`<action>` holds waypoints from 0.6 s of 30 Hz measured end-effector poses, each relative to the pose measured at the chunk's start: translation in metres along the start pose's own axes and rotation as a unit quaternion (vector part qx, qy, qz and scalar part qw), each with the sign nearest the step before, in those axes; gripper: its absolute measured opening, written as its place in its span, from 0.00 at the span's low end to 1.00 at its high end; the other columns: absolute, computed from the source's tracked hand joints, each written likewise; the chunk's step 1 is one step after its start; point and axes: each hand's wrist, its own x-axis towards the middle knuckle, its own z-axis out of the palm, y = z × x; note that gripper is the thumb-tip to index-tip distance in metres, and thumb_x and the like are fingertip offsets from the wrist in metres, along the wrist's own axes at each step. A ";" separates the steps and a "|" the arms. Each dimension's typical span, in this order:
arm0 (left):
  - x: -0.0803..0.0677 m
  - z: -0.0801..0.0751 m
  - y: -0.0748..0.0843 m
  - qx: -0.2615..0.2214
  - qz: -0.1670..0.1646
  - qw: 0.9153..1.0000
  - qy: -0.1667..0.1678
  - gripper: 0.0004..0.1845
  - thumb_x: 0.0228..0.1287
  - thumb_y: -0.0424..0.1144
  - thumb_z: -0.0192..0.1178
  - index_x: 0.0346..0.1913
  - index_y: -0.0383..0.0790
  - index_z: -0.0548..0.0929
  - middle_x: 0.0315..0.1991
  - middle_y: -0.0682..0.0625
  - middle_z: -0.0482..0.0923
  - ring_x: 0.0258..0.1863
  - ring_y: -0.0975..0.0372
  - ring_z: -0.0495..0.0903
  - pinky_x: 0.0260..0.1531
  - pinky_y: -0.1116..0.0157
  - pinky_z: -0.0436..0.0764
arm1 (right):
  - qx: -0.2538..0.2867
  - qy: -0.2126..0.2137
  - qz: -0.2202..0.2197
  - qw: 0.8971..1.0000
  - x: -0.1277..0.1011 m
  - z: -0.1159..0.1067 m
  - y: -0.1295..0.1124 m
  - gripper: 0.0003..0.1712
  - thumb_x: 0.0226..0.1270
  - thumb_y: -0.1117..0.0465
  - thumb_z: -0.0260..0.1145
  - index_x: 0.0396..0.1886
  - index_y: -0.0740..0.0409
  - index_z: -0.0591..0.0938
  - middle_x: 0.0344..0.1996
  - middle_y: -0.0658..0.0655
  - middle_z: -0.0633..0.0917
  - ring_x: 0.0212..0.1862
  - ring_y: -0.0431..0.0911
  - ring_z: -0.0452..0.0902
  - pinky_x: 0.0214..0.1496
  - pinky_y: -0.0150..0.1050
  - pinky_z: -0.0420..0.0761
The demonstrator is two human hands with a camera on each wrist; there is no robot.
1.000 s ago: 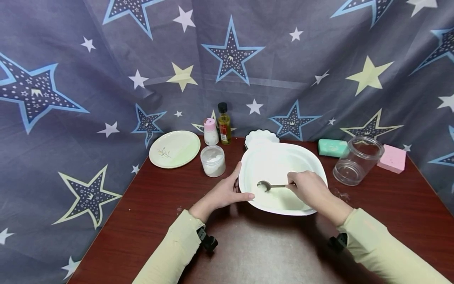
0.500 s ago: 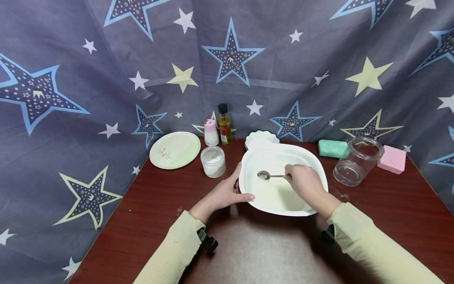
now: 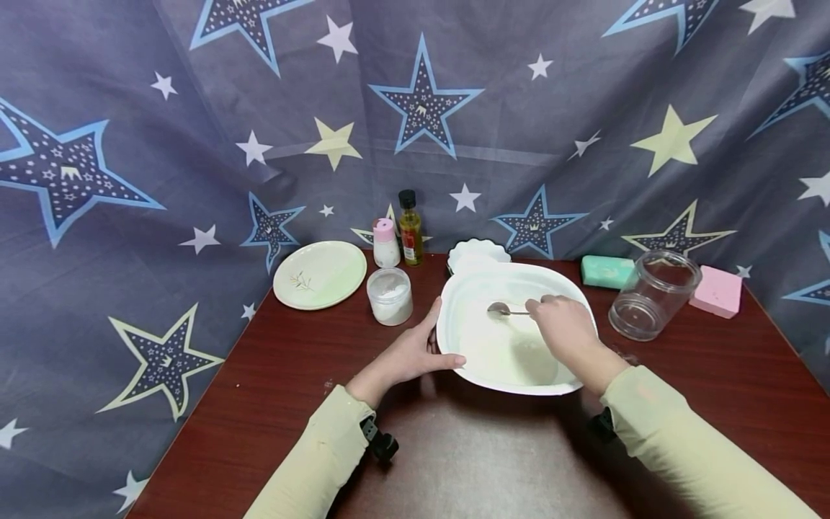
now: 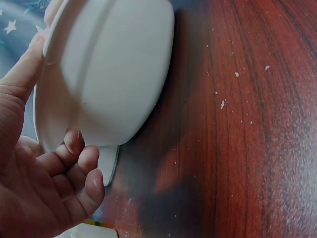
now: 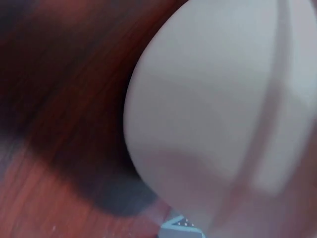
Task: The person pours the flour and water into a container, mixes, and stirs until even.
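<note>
A white oval basin (image 3: 519,390) stands on the table, with a pale, creamy white mixture spread inside it. My left hand (image 3: 408,353) grips its left edge, thumb along the near rim. In the left wrist view, that hand's fingers (image 4: 88,157) curl against the outside of the basin wall (image 4: 119,59). Over the mixture, my right hand (image 3: 564,328) holds a metal spoon (image 3: 498,308) by its handle, the bowl of the spoon pointing left. The right wrist view takes in the basin's outer side (image 5: 208,94), blurred; the spoon is hidden there.
Left of the basin are a jar of white powder (image 3: 390,306), a plate (image 3: 320,275), a pink-capped shaker (image 3: 386,251) and an oil bottle (image 3: 411,234). Behind it sits a scalloped white dish (image 3: 476,252). A clear jar (image 3: 642,310), green block (image 3: 607,271) and pink block (image 3: 716,290) are right.
My right hand has moved the spoon about inside the basin, latterly a little to the right and up. My left hand keeps its grip on the basin in the same place.
</note>
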 end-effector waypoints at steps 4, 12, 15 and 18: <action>0.000 0.001 0.000 -0.002 -0.001 1.000 0.000 0.61 0.53 0.55 0.72 0.79 0.46 0.40 0.56 0.44 0.75 0.39 0.62 0.75 0.46 0.65 0.73 | -0.024 -0.030 -0.002 0.999 -0.006 -0.007 0.006 0.08 0.55 0.74 0.62 0.27 0.58 0.80 0.18 0.57 0.75 0.24 0.54 0.75 0.24 0.51 0.75; -0.001 -0.001 0.001 -0.002 -0.001 1.000 0.000 0.61 0.53 0.54 0.72 0.79 0.47 0.40 0.58 0.42 0.75 0.41 0.61 0.75 0.47 0.64 0.74 | -0.046 -0.060 -0.005 0.997 -0.017 -0.025 0.015 0.10 0.54 0.75 0.62 0.26 0.56 0.80 0.18 0.58 0.77 0.24 0.55 0.76 0.23 0.50 0.74; -0.001 -0.001 0.001 -0.003 -0.001 1.000 -0.001 0.61 0.53 0.54 0.72 0.79 0.47 0.39 0.62 0.42 0.72 0.42 0.62 0.75 0.48 0.64 0.73 | -0.051 -0.067 -0.010 0.996 -0.020 -0.033 0.017 0.10 0.54 0.76 0.63 0.26 0.56 0.81 0.19 0.58 0.78 0.24 0.55 0.76 0.23 0.51 0.75; -0.001 -0.001 0.001 -0.003 0.000 1.000 -0.002 0.61 0.53 0.55 0.72 0.79 0.47 0.39 0.61 0.42 0.73 0.42 0.61 0.75 0.48 0.64 0.73 | -0.055 -0.072 -0.011 0.996 -0.022 -0.040 0.019 0.11 0.53 0.76 0.64 0.26 0.56 0.82 0.19 0.57 0.79 0.23 0.55 0.76 0.23 0.50 0.75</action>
